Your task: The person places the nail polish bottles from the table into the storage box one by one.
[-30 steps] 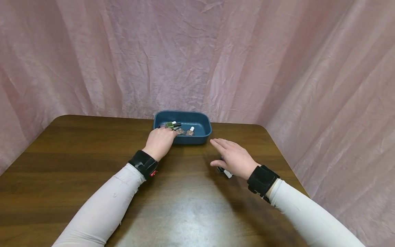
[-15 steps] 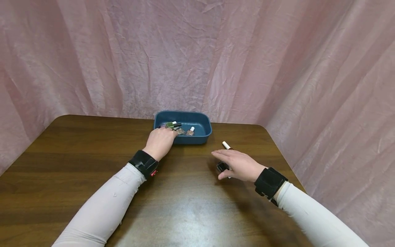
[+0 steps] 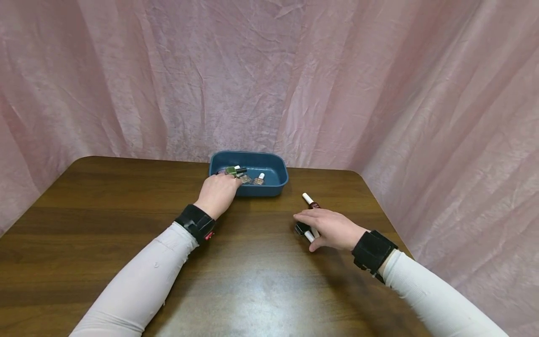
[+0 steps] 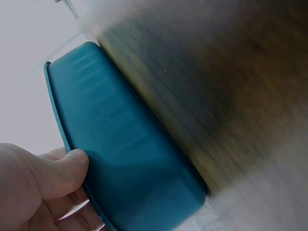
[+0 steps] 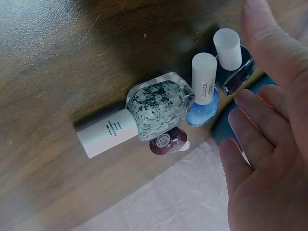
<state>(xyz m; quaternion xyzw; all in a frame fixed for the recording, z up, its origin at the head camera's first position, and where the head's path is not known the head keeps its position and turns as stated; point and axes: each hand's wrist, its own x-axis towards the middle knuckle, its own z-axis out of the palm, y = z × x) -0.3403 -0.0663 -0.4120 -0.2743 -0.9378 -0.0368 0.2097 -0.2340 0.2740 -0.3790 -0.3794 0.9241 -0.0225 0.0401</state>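
My left hand (image 3: pixel 219 193) holds the near rim of a blue plastic bin (image 3: pixel 275 191); the left wrist view shows the thumb (image 4: pixel 70 171) pressed on its outer wall and fingers behind the rim. My right hand (image 3: pixel 332 228) hovers over a group of nail polish bottles, fingers extended and thumb apart. Under it, the right wrist view shows a speckled nail polish bottle (image 5: pixel 156 108) lying on its side, a blue one (image 5: pixel 202 113), a dark one (image 5: pixel 238 72) and a dark red one (image 5: pixel 168 142). The hand partly covers this group in the head view.
Inside the bin lie several nail polish bottles, among them a green bottle (image 3: pixel 231 171) with a black cap and a glittery bottle (image 3: pixel 258 180) with a white cap. A pink curtain (image 3: pixel 252 79) hangs behind the brown wooden table (image 3: pixel 105 210).
My right hand has drawn back toward me and slightly right, down over the bottles. The dark red bottle with its white cap has come into view. My left hand stays on the bin.
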